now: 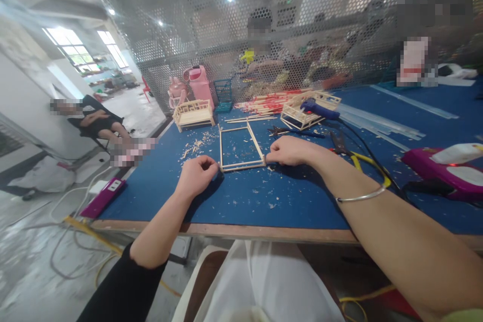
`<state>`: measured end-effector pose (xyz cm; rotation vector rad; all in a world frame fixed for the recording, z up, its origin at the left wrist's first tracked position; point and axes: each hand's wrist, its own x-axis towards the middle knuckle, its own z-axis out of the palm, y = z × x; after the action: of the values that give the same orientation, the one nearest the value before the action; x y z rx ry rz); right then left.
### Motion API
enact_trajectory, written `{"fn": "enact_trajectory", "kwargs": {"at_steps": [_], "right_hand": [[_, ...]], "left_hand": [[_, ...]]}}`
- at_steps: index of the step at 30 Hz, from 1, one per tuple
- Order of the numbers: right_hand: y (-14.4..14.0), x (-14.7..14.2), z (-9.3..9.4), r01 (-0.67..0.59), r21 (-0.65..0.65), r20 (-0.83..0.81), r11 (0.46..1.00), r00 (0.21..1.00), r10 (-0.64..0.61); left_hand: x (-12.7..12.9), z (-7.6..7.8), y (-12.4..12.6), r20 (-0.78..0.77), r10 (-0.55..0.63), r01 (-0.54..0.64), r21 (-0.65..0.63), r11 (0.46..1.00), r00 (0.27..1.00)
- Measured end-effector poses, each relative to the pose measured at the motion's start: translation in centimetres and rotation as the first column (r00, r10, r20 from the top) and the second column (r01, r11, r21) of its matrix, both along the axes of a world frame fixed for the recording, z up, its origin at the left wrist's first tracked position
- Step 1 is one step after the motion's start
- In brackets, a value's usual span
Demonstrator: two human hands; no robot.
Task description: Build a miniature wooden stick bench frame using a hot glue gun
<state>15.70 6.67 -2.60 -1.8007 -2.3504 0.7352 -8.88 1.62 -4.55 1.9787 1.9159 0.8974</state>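
A rectangular frame of thin wooden sticks (241,147) lies flat on the blue table top (234,196), near the middle of the work area, with wood shavings (194,147) scattered to its left and around it. The left hand (196,175) rests on the table at the frame's near left corner, its fingers curled and pinched together on the end of the near stick. The right hand (290,151) lies knuckles up at the near right corner, fingertips pressed onto that end of the same stick; how tightly it grips cannot be told. A silver bangle (362,196) circles the right forearm. Beyond the frame stands a small finished stick bench (193,113) to the left, and to the right another stick-built piece (307,109) with a blue glue gun (320,108) lying across it, its black cord trailing toward the near edge. A loose pile of sticks (264,103) lies behind, before the perforated metal screen (264,35). Pliers with yellow handles (352,156) sit just right of the right wrist. A purple device (445,171) rests at the far right, and a purple power strip (102,197) hangs at the table's left edge. A seated person (94,122) is off to the left, well apart.
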Motion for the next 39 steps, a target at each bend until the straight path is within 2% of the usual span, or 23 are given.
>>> {"fn": "enact_trajectory", "kwargs": {"at_steps": [2,3,5,7,9,13,15,23,31,39], "right_hand": [[0.1,0.2,0.0,0.021,-0.041,-0.066,0.999,0.998,-0.023],[0.1,0.2,-0.1,0.028,-0.012,-0.107,1.0,0.994,-0.029],[0.2,0.3,-0.1,0.038,0.166,-0.2,0.985,0.98,-0.005],[0.2,0.1,-0.2,0.03,0.386,-0.282,0.922,0.956,0.087],[0.1,-0.3,-0.5,-0.03,0.528,-0.303,0.849,0.927,0.221],[-0.5,-1.8,-1.3,-0.266,0.656,-0.159,0.707,0.866,0.473],[-0.9,-2.8,-1.5,-0.333,0.654,-0.089,0.679,0.858,0.506],[-2.0,-4.7,-1.6,-0.431,0.558,0.095,0.709,0.882,0.462],[-1.8,-4.8,-1.9,-0.414,0.559,0.069,0.718,0.887,0.457],[-1.8,-4.7,-2.0,-0.408,0.567,0.059,0.715,0.887,0.459]], "left_hand": [[-0.4,-0.2,0.2,0.08,-0.001,-0.001,0.019,1.0,0.997],[-0.6,-0.2,0.3,0.12,-0.02,0.017,0.026,1.0,0.993],[-0.8,-0.4,0.3,0.168,-0.095,0.092,0.028,0.995,0.981],[-0.8,-0.4,0.1,0.171,-0.171,0.169,0.026,0.985,0.97],[-0.6,-0.4,0.0,0.158,-0.206,0.203,0.035,0.979,0.966],[-0.3,-0.4,-0.2,0.143,-0.211,0.201,0.08,0.976,0.967],[-0.2,-0.5,-0.1,0.128,-0.216,0.206,0.087,0.975,0.968],[-0.1,-0.8,0.1,0.089,-0.232,0.222,0.111,0.969,0.969],[0.1,-0.9,0.2,0.105,-0.232,0.22,0.112,0.969,0.967],[0.0,-1.0,0.1,0.132,-0.288,0.276,0.101,0.956,0.948]]}}
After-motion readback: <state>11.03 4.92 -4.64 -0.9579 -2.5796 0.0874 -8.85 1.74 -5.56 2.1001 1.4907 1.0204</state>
